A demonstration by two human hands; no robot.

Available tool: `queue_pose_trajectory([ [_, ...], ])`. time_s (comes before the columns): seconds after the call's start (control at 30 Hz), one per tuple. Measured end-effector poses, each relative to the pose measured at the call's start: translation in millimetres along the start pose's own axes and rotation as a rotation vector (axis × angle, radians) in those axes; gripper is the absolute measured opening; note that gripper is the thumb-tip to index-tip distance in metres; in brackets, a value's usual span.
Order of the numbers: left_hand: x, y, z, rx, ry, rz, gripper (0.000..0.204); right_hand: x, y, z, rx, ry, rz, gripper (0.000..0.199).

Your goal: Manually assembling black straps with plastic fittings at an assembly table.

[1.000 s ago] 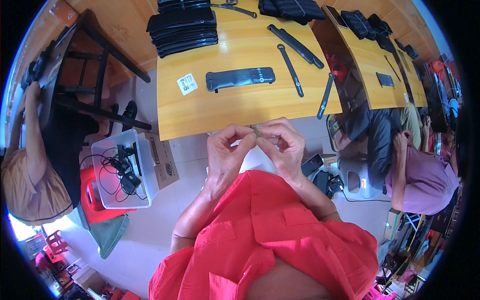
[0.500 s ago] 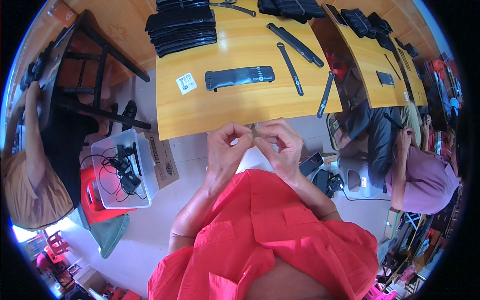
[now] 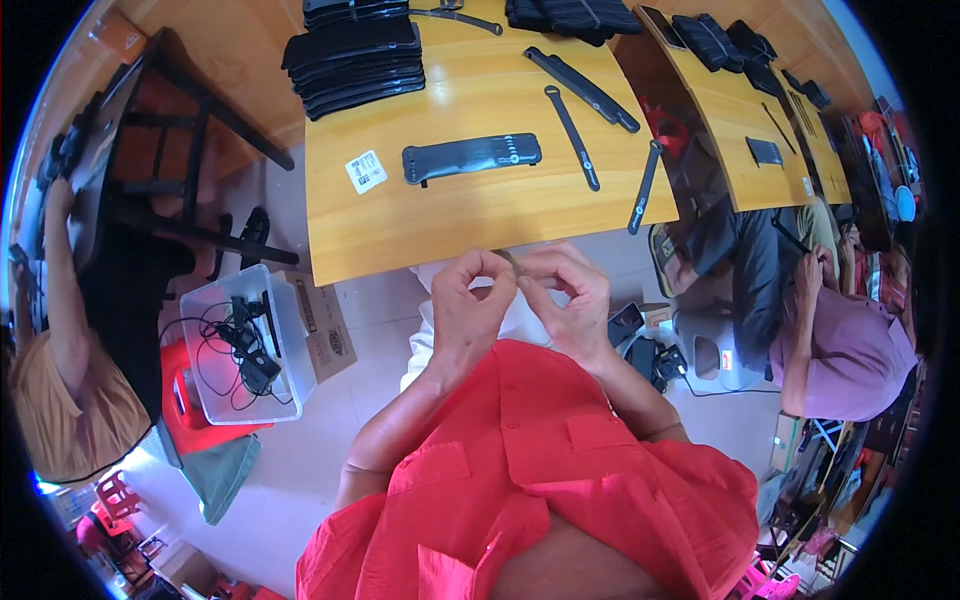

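Just off the near edge of the yellow wooden table (image 3: 400,245), my left hand (image 3: 472,305) and my right hand (image 3: 568,300) meet fingertip to fingertip. Both are closed in a pinch on a small olive-brown strip (image 3: 510,262), mostly covered by the fingers, so its kind cannot be made out. Beyond them on the table lies a flat black pouch (image 3: 470,158) with pale print. A white printed label (image 3: 366,172) rests to its left. On its right are a black strap (image 3: 573,138) with a looped end, another black strap (image 3: 645,187) near the table's right edge, and a longer black strap bundle (image 3: 582,88).
A stack of black pouches (image 3: 355,65) stands at the far left of the table, with more black bundles (image 3: 575,18) at the far side. A clear plastic bin (image 3: 290,405) of cables sits on the floor left. Co-workers sit at both sides; a second table (image 3: 735,165) is right.
Both hands stay pinched together and have shifted slightly right; more of the olive-brown strip shows above the fingertips. The table things appear moved slightly left as the view shifted.
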State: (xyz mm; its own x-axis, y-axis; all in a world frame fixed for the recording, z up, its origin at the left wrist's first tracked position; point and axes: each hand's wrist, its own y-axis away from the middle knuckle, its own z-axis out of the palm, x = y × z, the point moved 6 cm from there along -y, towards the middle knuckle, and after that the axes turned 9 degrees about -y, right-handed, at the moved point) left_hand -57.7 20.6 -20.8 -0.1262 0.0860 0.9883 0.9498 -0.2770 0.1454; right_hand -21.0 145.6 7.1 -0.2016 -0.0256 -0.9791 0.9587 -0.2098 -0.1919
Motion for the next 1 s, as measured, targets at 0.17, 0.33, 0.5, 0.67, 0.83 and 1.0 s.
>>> queue_pose_trajectory([
  [0.17,10,5,6,0.030,0.034,0.002,0.004,-8,1,-7,-0.001,0.179,-0.050,0.021],
  [0.33,10,9,8,0.065,-0.010,0.031,0.003,-10,-3,-10,-0.019,0.152,-0.004,0.016],
  [0.5,6,10,14,0.075,0.033,0.070,0.002,-12,-3,-13,-0.031,0.185,-0.006,0.012],
  [0.67,9,11,16,0.114,-0.037,0.182,0.002,-21,-5,-11,-0.069,0.307,-0.067,0.010],
  [0.83,8,14,17,0.115,-0.085,0.185,0.002,-31,-4,-7,-0.113,0.442,-0.125,0.010],
  [1.0,8,15,17,0.126,-0.086,0.151,0.002,-25,-1,-8,-0.114,0.446,-0.127,0.011],
])
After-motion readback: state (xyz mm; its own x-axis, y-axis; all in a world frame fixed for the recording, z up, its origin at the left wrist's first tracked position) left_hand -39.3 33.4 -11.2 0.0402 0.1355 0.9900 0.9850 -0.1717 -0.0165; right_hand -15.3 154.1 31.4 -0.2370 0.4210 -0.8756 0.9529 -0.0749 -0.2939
